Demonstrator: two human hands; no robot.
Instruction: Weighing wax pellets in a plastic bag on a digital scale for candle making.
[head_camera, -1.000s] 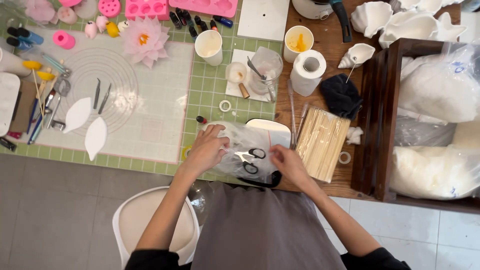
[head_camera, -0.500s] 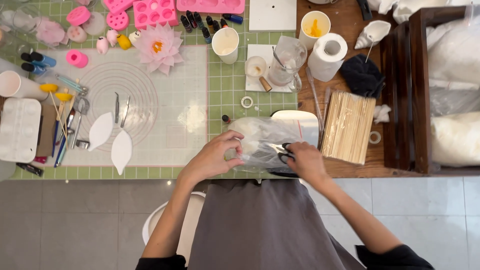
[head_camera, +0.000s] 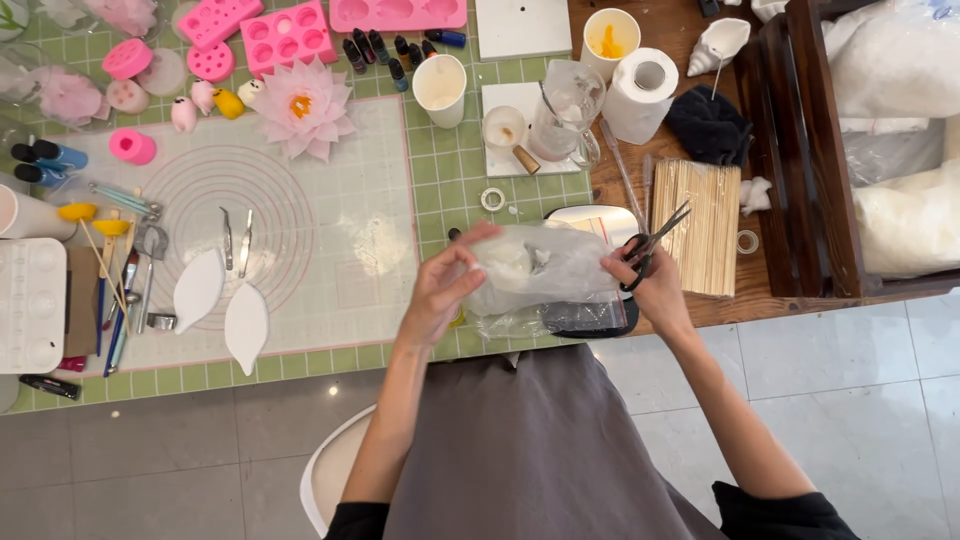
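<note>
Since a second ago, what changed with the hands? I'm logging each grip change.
The right hand took up the black-handled scissors, which lay under the clear plastic bag before. The left hand still grips that bag, now lifted slightly. The tools on the green grid mat stayed put.

Lighting was bright, even, diffuse; source was not visible. Shadows were soft and short beneath left hand (head_camera: 440, 290) and right hand (head_camera: 650, 285). Mild glare showed on clear plastic bag (head_camera: 550, 265) held between hands. Focus was sharp around hands; slight softness and wide-angle bending appeared toward frame edges, far from hands.
</note>
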